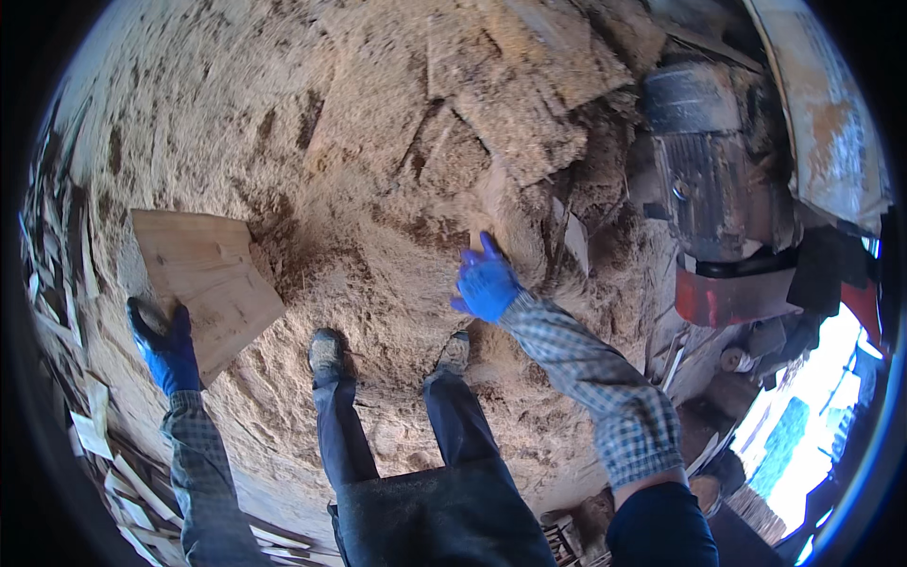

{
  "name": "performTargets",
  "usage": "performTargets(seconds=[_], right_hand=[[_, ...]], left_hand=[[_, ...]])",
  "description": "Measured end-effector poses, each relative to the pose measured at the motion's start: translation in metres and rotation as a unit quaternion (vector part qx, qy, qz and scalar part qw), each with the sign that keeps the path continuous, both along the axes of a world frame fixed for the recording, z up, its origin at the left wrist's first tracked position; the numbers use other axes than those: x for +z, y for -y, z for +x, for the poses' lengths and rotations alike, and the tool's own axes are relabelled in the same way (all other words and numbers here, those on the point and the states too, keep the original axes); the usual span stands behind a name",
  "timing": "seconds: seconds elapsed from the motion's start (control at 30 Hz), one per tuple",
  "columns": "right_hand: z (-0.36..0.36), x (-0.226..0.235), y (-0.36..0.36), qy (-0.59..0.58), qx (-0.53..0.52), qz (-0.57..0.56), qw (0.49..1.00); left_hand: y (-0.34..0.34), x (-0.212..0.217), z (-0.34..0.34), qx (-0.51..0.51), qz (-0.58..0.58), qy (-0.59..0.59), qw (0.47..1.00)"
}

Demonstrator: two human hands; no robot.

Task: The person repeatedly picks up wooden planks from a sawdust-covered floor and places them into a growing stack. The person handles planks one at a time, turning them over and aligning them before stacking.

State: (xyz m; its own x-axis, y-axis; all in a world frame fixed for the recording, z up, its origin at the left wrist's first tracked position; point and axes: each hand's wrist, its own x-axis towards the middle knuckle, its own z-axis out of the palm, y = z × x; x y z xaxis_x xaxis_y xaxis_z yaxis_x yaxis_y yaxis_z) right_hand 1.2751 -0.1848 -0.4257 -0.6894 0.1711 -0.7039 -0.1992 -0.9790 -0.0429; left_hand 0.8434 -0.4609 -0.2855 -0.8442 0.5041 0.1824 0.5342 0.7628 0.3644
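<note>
My left hand, in a blue glove with dark fingertips, grips the lower left edge of a flat, pale wooden board. The board is angular and held over the sawdust at the left. Ahead of my feet, my right hand, gloved in blue, reaches down close to the sawdust. Its index finger points forward and the thumb stands apart; I see nothing held in it. Whether its fingertips touch the sawdust, I cannot tell.
Sawdust-covered boards lie at the far side. A dusty motor with a red base stands at the right. Many wood offcuts are heaped along the left rim. My shoes stand in the sawdust.
</note>
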Motion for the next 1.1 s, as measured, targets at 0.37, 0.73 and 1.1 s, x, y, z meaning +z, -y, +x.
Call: performTargets(seconds=[0.37, 0.73, 1.1], right_hand=[[0.142, 0.205, -0.042, 0.291, 0.575, 0.747, 0.165], [0.223, 0.235, -0.097, 0.637, 0.474, 0.575, 0.196], [0.205, 0.238, -0.088, 0.549, 0.585, 0.534, 0.267]], left_hand=[[0.029, -0.015, -0.036, 0.018, 0.052, 0.112, 0.992], [0.03, 0.005, 0.011, 0.159, -0.003, 0.15, 0.976], [0.057, 0.043, 0.092, 0.263, 0.06, 0.251, 0.93]])
